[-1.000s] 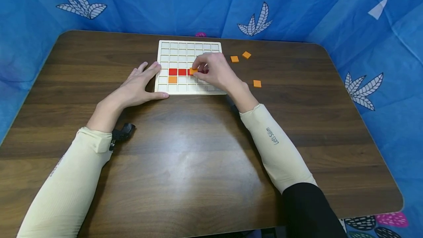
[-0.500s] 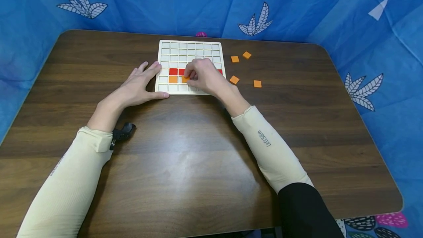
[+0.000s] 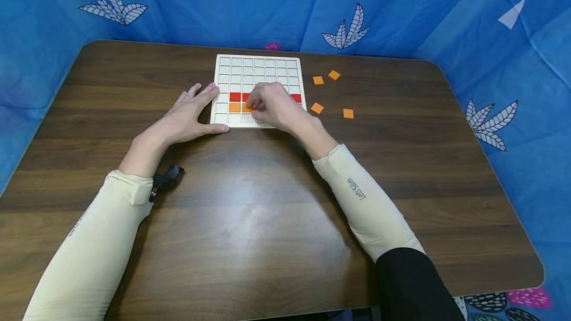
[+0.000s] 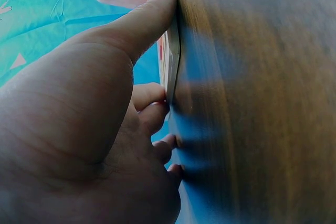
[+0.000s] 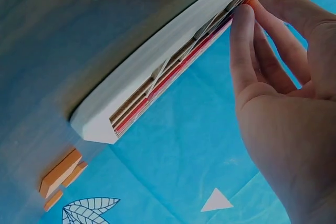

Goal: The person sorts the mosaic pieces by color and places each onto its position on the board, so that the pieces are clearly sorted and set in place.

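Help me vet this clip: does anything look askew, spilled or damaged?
Nothing visible looks spilled or damaged. Only the orange tiles on the table, right of the board, look untidy: four lie loose at mixed angles.

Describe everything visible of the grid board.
The board is thin, pale and rectangular, gridded into square cells, possibly wooden. It lies flat on the table, red tiles in one row, an orange tile in the next row nearer the camera. The left hand touches its left edge; the right hand, pinching another tile, hides some cells.
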### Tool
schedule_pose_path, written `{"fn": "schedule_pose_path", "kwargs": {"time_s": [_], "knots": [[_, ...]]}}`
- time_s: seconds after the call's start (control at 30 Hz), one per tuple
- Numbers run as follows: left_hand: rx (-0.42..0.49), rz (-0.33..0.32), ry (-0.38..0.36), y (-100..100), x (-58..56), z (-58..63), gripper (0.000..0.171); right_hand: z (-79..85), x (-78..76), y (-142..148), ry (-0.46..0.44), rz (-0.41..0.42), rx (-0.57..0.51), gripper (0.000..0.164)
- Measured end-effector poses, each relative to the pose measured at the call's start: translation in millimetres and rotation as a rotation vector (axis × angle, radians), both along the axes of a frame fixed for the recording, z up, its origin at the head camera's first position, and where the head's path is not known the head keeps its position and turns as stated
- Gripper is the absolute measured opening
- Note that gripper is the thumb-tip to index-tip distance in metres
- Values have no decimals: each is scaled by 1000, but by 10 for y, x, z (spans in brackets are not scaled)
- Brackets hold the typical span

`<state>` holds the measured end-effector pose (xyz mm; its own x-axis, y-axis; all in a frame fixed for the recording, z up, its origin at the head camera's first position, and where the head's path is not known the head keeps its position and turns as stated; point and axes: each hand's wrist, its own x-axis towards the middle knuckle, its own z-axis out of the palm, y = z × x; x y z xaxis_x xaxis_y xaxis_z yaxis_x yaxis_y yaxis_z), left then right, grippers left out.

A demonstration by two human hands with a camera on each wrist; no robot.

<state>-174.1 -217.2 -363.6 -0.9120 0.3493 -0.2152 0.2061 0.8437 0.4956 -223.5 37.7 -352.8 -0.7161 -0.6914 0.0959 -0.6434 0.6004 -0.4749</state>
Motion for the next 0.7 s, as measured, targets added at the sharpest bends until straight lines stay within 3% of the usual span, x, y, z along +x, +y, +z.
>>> {"fn": "schedule_pose_path", "kwargs": {"time_s": [0.4, 0.7], "knots": [[-8, 5, 4, -4, -8, -5, 109, -2, -1, 48, -14, 30, 9, 17], [-3, 2, 8, 3, -14, -17, 108, 27, -38, 245, -11, 14, -57, 12]]}}
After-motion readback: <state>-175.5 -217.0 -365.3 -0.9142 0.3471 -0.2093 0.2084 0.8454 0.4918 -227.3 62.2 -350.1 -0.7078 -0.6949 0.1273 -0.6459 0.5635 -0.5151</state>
